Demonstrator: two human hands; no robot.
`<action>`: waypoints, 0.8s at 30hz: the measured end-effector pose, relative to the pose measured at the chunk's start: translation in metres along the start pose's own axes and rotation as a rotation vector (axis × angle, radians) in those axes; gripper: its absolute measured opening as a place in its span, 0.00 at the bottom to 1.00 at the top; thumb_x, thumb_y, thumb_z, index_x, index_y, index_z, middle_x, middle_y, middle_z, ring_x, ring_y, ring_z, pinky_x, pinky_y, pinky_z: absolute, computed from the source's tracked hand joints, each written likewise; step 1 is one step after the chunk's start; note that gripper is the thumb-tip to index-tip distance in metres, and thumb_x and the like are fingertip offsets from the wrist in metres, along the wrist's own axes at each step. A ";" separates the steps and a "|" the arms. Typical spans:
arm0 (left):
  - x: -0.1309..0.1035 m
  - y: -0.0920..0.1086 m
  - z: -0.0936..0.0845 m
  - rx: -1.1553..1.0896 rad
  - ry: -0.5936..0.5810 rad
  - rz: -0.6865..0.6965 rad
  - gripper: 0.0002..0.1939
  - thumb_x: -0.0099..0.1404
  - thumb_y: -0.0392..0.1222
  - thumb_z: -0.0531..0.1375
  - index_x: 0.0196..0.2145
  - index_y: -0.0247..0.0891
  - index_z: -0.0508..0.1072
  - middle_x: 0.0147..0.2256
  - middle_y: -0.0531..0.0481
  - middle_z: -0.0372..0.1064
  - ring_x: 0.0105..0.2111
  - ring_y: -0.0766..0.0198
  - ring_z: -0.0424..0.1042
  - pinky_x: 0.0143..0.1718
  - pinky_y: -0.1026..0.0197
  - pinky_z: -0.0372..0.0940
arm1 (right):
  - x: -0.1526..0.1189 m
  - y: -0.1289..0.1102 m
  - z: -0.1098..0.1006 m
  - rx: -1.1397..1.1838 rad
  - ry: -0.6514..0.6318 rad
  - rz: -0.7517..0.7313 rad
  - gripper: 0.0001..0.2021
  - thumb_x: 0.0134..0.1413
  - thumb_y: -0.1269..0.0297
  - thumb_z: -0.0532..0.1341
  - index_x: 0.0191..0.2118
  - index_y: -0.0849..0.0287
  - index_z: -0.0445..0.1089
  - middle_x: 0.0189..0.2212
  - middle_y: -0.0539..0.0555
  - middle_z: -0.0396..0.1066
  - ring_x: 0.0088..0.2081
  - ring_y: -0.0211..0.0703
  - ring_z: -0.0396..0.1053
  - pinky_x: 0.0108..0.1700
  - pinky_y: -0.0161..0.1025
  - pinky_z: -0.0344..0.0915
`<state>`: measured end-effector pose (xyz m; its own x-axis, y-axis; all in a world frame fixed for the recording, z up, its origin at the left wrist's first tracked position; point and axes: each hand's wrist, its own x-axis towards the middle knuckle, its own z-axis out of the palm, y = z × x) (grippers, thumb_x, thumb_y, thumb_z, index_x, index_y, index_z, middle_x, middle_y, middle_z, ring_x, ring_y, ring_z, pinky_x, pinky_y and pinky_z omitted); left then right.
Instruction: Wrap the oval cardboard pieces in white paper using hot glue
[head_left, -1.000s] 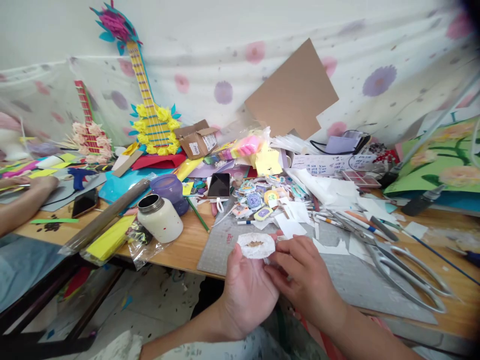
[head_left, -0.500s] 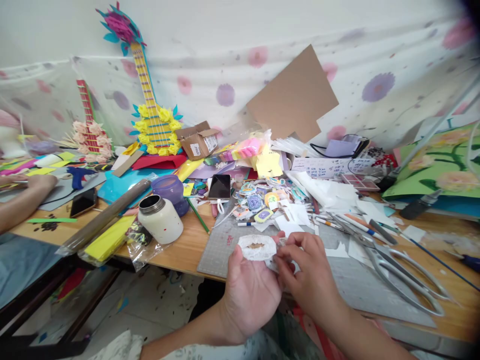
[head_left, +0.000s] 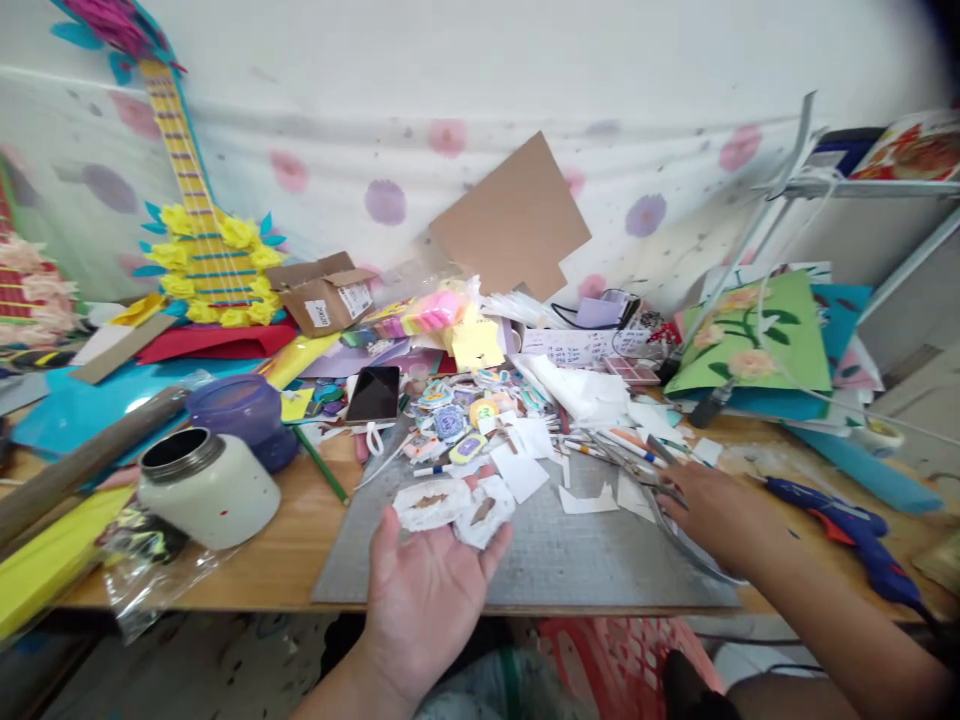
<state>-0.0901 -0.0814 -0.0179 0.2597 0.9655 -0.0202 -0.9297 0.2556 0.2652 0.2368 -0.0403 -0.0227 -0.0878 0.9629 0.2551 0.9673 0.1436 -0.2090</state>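
My left hand (head_left: 431, 600) is palm up, holding two white oval paper pieces on its fingers. The left paper piece (head_left: 429, 503) and the right paper piece (head_left: 486, 512) each have a ragged brown patch in the middle. On the right, my right hand (head_left: 709, 510) reaches down over large metal scissors (head_left: 701, 560), its fingers curled at the handles. The hand hides part of the scissors. Beneath lies a grey cutting mat (head_left: 570, 565), with white paper scraps (head_left: 519, 470) and a heap of small paper cutouts (head_left: 450, 422) beyond the left hand.
A cream jar (head_left: 210, 490) and purple jar (head_left: 240, 410) stand at left, near a green pencil (head_left: 321, 465) and phone (head_left: 373, 393). A blue glue gun (head_left: 832, 510) lies at right. Behind are a flowered paper guitar (head_left: 217, 260) and a cardboard box (head_left: 321, 295).
My right hand has left the left hand and moved right to the scissors. Two paper pieces now show in the left hand. The view has shifted right.
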 end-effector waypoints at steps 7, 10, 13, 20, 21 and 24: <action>0.004 -0.003 0.013 0.016 0.027 0.026 0.26 0.60 0.64 0.51 0.53 0.55 0.66 0.51 0.49 0.69 0.60 0.52 0.53 0.55 0.41 0.54 | -0.017 0.023 0.010 -0.077 -0.107 0.078 0.25 0.42 0.67 0.58 0.51 0.60 0.68 0.39 0.61 0.76 0.38 0.55 0.73 0.38 0.45 0.67; 0.005 -0.003 0.016 0.003 0.044 0.041 0.26 0.59 0.64 0.51 0.52 0.54 0.67 0.48 0.49 0.72 0.59 0.52 0.55 0.55 0.40 0.53 | -0.020 0.022 0.001 -0.075 -0.067 0.114 0.26 0.40 0.67 0.58 0.51 0.62 0.68 0.38 0.61 0.75 0.36 0.55 0.74 0.35 0.44 0.67; 0.005 -0.003 0.016 -0.018 0.062 0.029 0.26 0.60 0.63 0.52 0.52 0.52 0.67 0.49 0.48 0.71 0.58 0.51 0.56 0.55 0.40 0.52 | -0.029 0.023 -0.008 -0.062 -0.002 0.125 0.26 0.43 0.64 0.59 0.53 0.62 0.66 0.40 0.64 0.74 0.36 0.55 0.73 0.34 0.45 0.67; 0.006 -0.005 0.017 -0.034 0.069 0.010 0.26 0.63 0.61 0.50 0.54 0.47 0.66 0.52 0.45 0.68 0.58 0.49 0.57 0.56 0.39 0.50 | -0.055 -0.006 -0.006 -0.052 0.128 -0.178 0.26 0.49 0.57 0.60 0.55 0.53 0.58 0.41 0.58 0.72 0.37 0.55 0.73 0.34 0.45 0.71; 0.006 -0.006 0.018 -0.036 0.073 0.003 0.27 0.62 0.61 0.50 0.54 0.46 0.66 0.52 0.45 0.68 0.58 0.49 0.57 0.56 0.40 0.50 | -0.058 -0.015 -0.004 -0.058 0.113 -0.224 0.27 0.51 0.57 0.59 0.56 0.54 0.56 0.44 0.59 0.70 0.39 0.56 0.73 0.36 0.46 0.71; 0.005 -0.011 0.019 -0.045 0.073 -0.021 0.29 0.61 0.62 0.51 0.53 0.42 0.67 0.51 0.43 0.69 0.57 0.49 0.58 0.56 0.43 0.51 | -0.060 -0.041 -0.001 -0.085 0.043 -0.330 0.29 0.51 0.64 0.56 0.60 0.55 0.51 0.47 0.61 0.65 0.41 0.55 0.72 0.39 0.49 0.72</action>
<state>-0.0739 -0.0800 -0.0021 0.2613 0.9605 -0.0961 -0.9354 0.2766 0.2204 0.2031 -0.1042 -0.0282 -0.3907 0.8571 0.3356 0.9050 0.4243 -0.0300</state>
